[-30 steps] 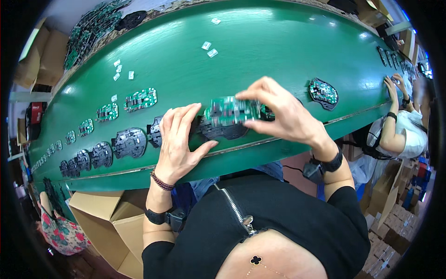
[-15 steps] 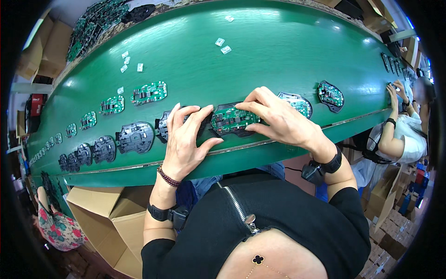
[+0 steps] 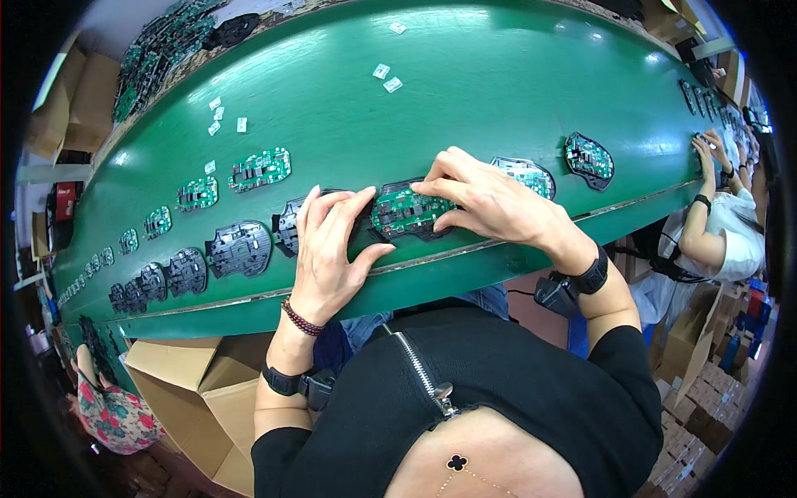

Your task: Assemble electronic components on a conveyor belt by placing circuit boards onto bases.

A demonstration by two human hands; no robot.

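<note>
On a green worktable (image 3: pixel 498 91), a circuit board (image 3: pixel 403 213) is pinched by the right hand (image 3: pixel 502 199), apparently being seated in a black shell (image 3: pixel 428 236); left hand (image 3: pixel 325 241) spread alongside. Careful alignment seems needed.

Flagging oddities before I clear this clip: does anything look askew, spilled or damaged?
Mildly: small white pieces lie scattered at mixed angles on the green table, unlike the circuit boards lined up at left. I see no evident damage or spill.

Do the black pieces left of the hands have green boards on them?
No, those black pieces show bare black tops, and the green boards lie apart in another row.
</note>
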